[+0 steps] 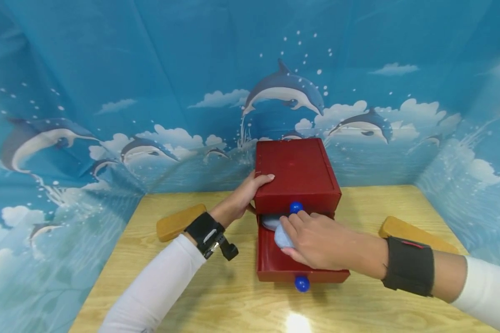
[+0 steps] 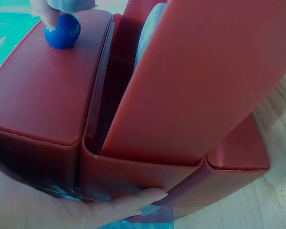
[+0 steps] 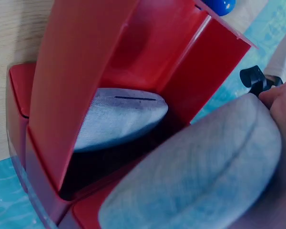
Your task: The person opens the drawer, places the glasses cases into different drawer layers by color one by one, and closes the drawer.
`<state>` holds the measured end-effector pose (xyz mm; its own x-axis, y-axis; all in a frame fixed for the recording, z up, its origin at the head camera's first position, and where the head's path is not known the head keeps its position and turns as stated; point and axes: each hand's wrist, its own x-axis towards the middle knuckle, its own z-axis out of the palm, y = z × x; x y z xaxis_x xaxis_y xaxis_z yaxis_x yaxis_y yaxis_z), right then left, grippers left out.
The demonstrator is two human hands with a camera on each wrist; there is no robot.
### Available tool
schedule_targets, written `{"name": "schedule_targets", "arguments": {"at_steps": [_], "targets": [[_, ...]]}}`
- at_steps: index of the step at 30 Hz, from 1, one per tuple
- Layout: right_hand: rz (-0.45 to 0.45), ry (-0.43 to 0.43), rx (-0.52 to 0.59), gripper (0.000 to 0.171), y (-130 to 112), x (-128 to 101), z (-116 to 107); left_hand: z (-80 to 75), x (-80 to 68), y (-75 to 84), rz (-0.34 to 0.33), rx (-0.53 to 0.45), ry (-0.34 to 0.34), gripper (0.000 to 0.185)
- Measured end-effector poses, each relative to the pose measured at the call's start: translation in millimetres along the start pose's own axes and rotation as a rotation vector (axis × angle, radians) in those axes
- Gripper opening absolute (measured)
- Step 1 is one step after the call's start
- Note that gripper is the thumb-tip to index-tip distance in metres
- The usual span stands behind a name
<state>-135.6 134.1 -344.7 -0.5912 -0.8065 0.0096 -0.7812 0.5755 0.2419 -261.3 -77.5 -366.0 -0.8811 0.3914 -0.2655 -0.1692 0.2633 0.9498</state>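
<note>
Yellow is the block point(image 1: 181, 222) at the left of the frame, which lies on the wooden table point(image 1: 118, 277) near the left wrist. The left forearm is reached up from the lower left, and the left hand point(image 1: 246, 193) is laid against the left side of the red cabinet point(image 1: 296, 169) at the centre, with its thumb on the top and a finger stretched straight along the wall; nothing is lifted by it. For good steadiness, this light pressure should be given sideways, without tilting. Below centre, the lower drawer point(image 1: 271, 259) is pulled out, and at its back one grey-blue fabric case point(image 1: 270, 223) is seen, partly hidden. Just to the right, a second fabric case point(image 1: 283, 237) is gripped by the right hand point(image 1: 316, 240), whose fingers are curled closely round it, back of the hand upward, the forearm coming from the lower right. Whether this case touches the drawer cannot be told. It should preferably be held softly and moved clear of the upper blue knob point(image 1: 296, 207) and the drawer walls.
</note>
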Motion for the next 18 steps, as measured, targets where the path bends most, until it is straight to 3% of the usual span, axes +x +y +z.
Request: {"name": "schedule_targets", "arguments": {"at_steps": [7,18], "targets": [[0.008,-0.13,0.102,0.064,-4.4,11.9,0.7,2.1,-1.1,3.0,-0.005,0.008,-0.009,0.073],[-0.002,-0.172,0.137,0.065,-8.2,28.0,7.7,-0.6,-0.8,0.4,-0.004,0.008,0.003,0.075]]}}
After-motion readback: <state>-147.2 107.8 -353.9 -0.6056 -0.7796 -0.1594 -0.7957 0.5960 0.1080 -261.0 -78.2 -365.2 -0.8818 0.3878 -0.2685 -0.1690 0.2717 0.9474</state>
